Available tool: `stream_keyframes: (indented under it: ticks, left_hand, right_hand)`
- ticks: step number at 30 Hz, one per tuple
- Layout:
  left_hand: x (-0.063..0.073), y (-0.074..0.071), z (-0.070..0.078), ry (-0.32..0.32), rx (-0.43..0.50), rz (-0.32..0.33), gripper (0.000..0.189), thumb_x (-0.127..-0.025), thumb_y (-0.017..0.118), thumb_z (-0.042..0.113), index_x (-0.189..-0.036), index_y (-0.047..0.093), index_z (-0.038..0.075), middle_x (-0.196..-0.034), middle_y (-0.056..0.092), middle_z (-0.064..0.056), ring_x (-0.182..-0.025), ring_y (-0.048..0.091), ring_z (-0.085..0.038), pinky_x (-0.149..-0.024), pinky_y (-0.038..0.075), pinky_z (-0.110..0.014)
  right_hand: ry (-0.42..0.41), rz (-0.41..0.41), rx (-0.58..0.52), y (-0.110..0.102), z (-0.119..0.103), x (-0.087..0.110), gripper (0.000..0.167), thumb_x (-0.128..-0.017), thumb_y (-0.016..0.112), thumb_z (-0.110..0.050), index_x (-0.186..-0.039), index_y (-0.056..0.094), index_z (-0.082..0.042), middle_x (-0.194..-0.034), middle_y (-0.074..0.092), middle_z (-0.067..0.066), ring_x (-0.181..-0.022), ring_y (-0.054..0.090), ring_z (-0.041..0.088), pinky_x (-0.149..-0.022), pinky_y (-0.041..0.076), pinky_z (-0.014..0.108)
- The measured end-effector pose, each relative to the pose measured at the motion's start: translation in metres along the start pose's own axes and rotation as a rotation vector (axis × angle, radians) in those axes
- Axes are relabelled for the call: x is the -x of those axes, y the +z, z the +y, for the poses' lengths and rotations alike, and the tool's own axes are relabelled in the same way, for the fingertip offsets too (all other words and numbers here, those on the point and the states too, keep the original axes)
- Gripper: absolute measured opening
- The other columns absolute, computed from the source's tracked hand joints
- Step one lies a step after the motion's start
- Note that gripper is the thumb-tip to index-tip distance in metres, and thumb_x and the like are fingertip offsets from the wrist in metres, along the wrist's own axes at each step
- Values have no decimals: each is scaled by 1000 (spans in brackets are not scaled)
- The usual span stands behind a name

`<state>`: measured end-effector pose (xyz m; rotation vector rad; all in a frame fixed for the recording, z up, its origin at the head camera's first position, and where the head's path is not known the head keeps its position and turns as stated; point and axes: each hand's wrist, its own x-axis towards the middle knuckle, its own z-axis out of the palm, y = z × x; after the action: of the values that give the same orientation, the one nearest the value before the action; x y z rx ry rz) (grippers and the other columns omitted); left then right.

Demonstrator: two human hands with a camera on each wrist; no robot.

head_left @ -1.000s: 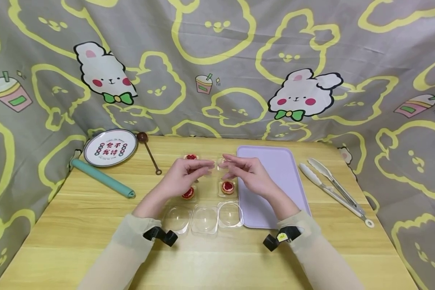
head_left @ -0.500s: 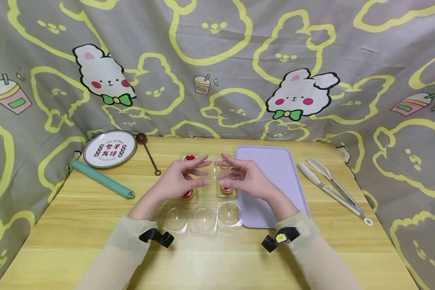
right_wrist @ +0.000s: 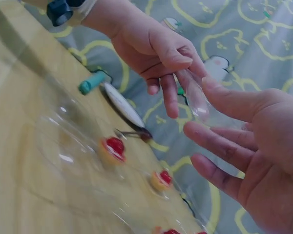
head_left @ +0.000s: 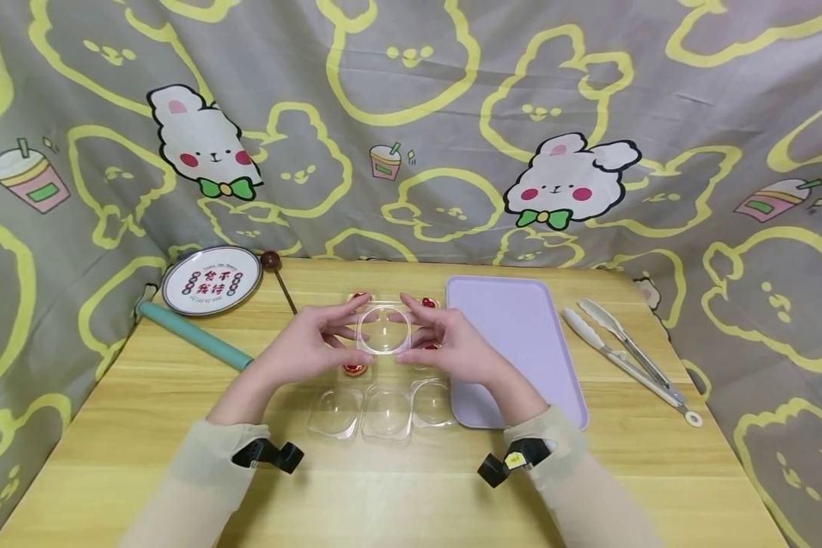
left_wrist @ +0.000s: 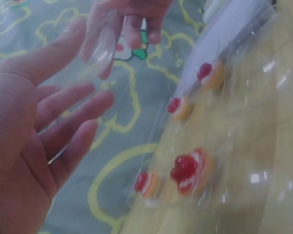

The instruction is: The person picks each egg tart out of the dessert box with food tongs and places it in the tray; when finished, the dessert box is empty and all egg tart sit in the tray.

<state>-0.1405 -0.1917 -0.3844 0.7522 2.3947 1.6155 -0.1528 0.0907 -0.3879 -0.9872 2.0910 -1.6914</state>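
Observation:
A clear plastic domed lid (head_left: pixel 384 330) is raised above the table, its round face turned toward the head camera. My left hand (head_left: pixel 308 342) pinches its left edge between thumb and fingers. From the opposite side my right hand (head_left: pixel 457 344) grips the other edge. Small tarts with red topping sit in clear plastic bases beyond and below the hands, such as this tart (left_wrist: pixel 190 170) in the left wrist view and another tart (right_wrist: pixel 113 149) in the right wrist view. Fingers partly cover some tarts in the head view.
Three clear lids lie in a row in front: a left lid (head_left: pixel 336 412), a middle lid (head_left: pixel 387 412) and a right lid (head_left: pixel 432 403). A purple tray (head_left: pixel 503 304) and tongs (head_left: pixel 630 365) lie right. Left are a plate (head_left: pixel 212 281), teal rolling pin (head_left: pixel 195 335) and brown ladle (head_left: pixel 271 262).
The lid between my hands now shows face-on, where earlier it was barely visible. Both wrists have lowered and turned outward. The tarts, front lids and tray stay in place.

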Motion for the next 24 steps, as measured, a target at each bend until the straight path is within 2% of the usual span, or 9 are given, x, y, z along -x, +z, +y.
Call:
stream_keyframes:
  ticks: [8,12,16,19,24]
  left_hand:
    - [34,-21,-11,-55,-68,0,88,-82,94,18,-158,51,15,-130,74,-1,-106,76,-26,-79,64,-35]
    - [49,-30,-18,-62,-98,7,86,-82,93,19,-158,52,14,-131,73,-4,-106,76,-26,-79,63,-34]
    - [66,-39,-24,-75,-101,11,87,-82,93,18,-158,50,10,-131,73,-7,-106,75,-31,-78,64,-34]
    - [80,-45,-29,-95,-96,20,89,-81,93,17,-158,49,9,-131,73,-8,-106,75,-34,-78,64,-35]
    - [102,-52,-41,-119,-73,24,90,-81,93,15,-159,48,8,-131,73,-10,-95,78,-29,-73,63,-34]
  right_hand:
    - [46,8,55,32,0,-13,92,-83,91,-2,-160,40,-1,-136,70,11,-85,78,19,-84,63,37]
    - [87,11,60,47,-3,-20,91,-81,93,-5,-158,45,-2,-133,71,12,-82,78,16,-80,64,33]
    - [101,-28,70,63,-5,-30,92,-80,94,-6,-158,46,-2,-132,71,17,-77,77,14,-71,64,32]
    - [104,-57,135,75,-7,-37,91,-79,96,-11,-156,48,0,-128,73,17,-70,74,12,-63,62,30]
    - [131,-80,325,93,-8,-49,89,-76,98,-28,-152,57,-5,-118,78,1,-55,61,3,-56,53,22]
